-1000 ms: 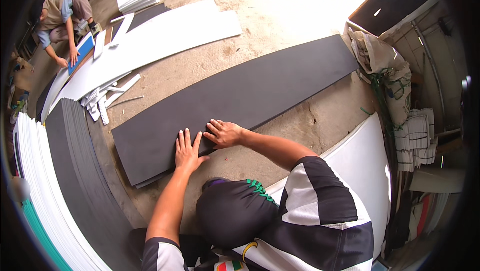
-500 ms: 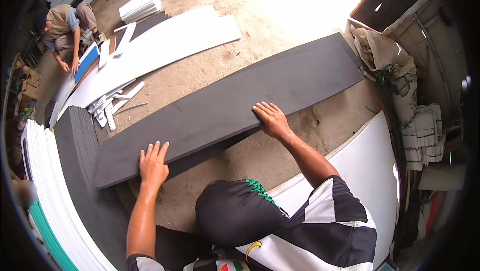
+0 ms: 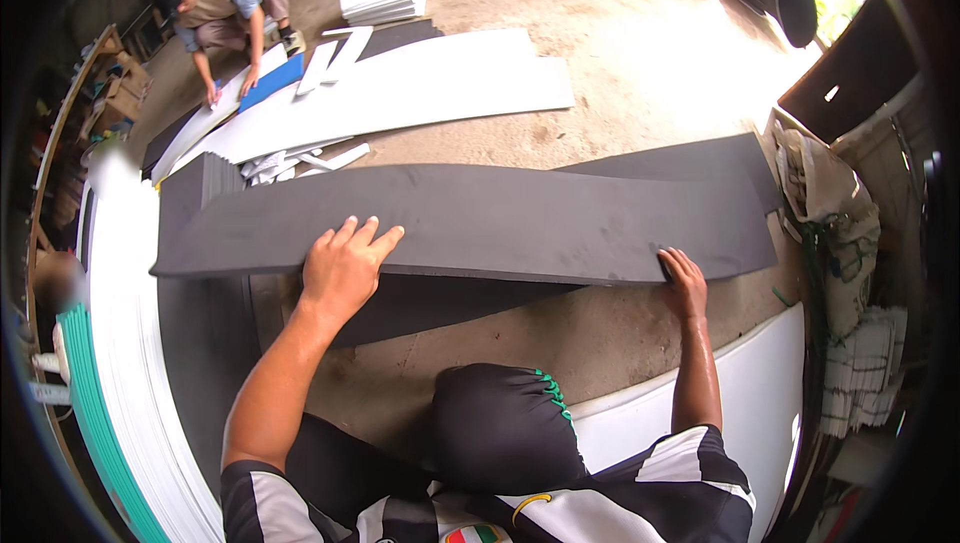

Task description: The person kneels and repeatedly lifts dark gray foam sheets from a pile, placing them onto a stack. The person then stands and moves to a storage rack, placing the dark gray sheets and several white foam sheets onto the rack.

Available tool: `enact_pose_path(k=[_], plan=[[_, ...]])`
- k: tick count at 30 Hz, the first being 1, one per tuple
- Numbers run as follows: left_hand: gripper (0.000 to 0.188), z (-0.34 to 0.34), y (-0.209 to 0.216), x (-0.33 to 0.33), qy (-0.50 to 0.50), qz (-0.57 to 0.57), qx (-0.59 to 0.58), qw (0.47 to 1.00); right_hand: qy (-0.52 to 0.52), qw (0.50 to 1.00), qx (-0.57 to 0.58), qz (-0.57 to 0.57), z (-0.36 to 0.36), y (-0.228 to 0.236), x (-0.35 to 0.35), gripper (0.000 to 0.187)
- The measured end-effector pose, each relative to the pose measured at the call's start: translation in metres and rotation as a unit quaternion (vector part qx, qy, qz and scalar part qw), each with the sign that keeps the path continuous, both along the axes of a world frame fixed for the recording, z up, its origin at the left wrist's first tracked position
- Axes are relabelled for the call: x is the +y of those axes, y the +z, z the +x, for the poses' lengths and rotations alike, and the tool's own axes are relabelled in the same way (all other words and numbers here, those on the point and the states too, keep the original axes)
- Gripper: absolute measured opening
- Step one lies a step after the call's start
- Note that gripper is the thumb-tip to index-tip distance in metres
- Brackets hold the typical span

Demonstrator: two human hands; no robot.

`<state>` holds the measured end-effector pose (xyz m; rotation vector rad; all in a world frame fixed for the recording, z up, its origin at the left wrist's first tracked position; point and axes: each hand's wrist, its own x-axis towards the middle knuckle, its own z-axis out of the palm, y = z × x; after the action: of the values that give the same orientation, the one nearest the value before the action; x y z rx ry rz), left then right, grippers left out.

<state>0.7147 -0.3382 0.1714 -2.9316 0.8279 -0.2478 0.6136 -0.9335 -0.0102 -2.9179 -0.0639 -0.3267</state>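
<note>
Dark sheet [image 3: 470, 218] held in two hands, above a second black sheet [image 3: 440, 305].
The left hand [image 3: 345, 261] has its fingers somewhat spread over the near edge; the right hand [image 3: 685, 281] holds this edge with fingers close together, near the right end. Both thumbs are hidden. White sheets [image 3: 440, 83] lie beyond.

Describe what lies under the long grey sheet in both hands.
Beneath the held sheet, another long grey sheet shows at near and far right edges, and stacked grey sheets at the left end. The rest is covered.
</note>
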Motion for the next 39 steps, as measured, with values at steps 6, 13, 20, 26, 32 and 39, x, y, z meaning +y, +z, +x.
enact_pose_path(k=[6,13,20,26,32,39], plan=[[0.063,-0.014,0.070,0.042,0.003,0.039,-0.102,0.994,-0.002,0.998,-0.030,0.062,0.028,-0.005,0.017,0.081],[0.053,-0.093,0.132,0.094,0.104,0.049,-0.167,0.979,0.078,0.984,-0.127,0.099,0.089,0.023,0.084,0.081],[0.053,-0.194,0.158,0.143,0.230,0.093,-0.226,0.942,0.198,0.961,-0.168,0.094,0.165,0.072,0.181,0.077],[0.075,-0.286,0.156,0.176,0.370,0.085,-0.224,0.897,0.302,0.931,-0.187,0.081,0.222,0.096,0.306,0.080],[0.077,-0.390,0.135,0.193,0.498,0.078,-0.219,0.835,0.438,0.870,-0.219,0.055,0.243,0.131,0.460,0.074],[0.077,-0.502,0.080,0.209,0.624,0.069,-0.213,0.749,0.580,0.774,-0.252,0.029,0.222,0.155,0.635,0.068]])
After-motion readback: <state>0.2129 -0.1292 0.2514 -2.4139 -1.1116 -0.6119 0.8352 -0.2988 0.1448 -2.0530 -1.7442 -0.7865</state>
